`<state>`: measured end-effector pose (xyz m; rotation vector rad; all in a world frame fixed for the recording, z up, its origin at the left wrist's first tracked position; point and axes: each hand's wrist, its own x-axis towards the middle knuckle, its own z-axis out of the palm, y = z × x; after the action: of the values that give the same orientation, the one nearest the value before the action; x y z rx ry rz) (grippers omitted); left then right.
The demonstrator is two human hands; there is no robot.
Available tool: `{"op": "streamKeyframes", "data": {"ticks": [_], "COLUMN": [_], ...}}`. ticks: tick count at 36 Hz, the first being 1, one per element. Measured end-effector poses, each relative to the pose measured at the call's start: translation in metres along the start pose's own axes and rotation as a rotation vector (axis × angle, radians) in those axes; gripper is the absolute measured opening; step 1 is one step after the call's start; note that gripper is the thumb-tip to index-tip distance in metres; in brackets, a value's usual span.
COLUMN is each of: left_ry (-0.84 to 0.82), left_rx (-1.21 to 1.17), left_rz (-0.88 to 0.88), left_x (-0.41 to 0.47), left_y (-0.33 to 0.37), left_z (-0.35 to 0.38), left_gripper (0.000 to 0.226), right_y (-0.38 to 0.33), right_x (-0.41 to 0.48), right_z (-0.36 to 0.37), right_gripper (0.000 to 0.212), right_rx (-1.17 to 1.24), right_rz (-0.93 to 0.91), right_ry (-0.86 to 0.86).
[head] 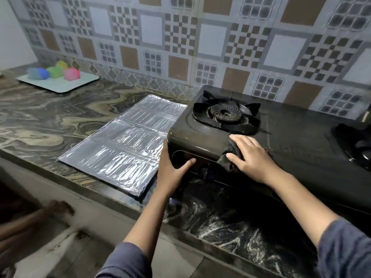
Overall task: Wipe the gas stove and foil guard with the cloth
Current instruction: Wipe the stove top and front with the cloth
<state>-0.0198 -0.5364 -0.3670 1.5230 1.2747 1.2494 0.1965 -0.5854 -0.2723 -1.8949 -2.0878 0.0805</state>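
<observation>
A black two-burner gas stove (291,137) stands on the marble counter, its left burner (225,114) in full view. My right hand (252,155) presses a dark cloth (230,157) onto the stove's front left top edge, fingers spread over it. At the stove's front left corner my left hand (171,167) grips the body, thumb across the front panel near a knob (204,172). The silver foil guard (128,143) lies flat on the counter just left of the stove.
A white tray (60,82) with several coloured sponges sits at the back left. The second burner (357,143) is at the right edge. A patterned tile wall (200,37) runs behind. The counter's front edge (100,197) drops to the floor, where feet show at lower left.
</observation>
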Motion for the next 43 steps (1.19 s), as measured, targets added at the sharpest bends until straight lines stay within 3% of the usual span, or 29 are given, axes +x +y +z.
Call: {"op": "streamKeyframes", "data": {"ticks": [10, 28, 43], "left_ry": [-0.065, -0.159, -0.182], "left_rx": [-0.092, -0.058, -0.068], "left_rz": [0.023, 0.055, 0.047], "left_x": [0.007, 0.013, 0.012], "left_y": [-0.014, -0.025, -0.026], "left_z": [-0.008, -0.016, -0.018], "left_gripper": [0.098, 0.092, 0.087], "right_y": [-0.046, -0.080, -0.087], "right_x": [0.043, 0.119, 0.124], "right_z": [0.017, 0.031, 0.025], "right_gripper": [0.069, 0.069, 0.062], "right_rx": [0.033, 0.077, 0.038], "right_rz": [-0.168, -0.226, -0.468], "right_ry": [-0.060, -0.228, -0.325]}}
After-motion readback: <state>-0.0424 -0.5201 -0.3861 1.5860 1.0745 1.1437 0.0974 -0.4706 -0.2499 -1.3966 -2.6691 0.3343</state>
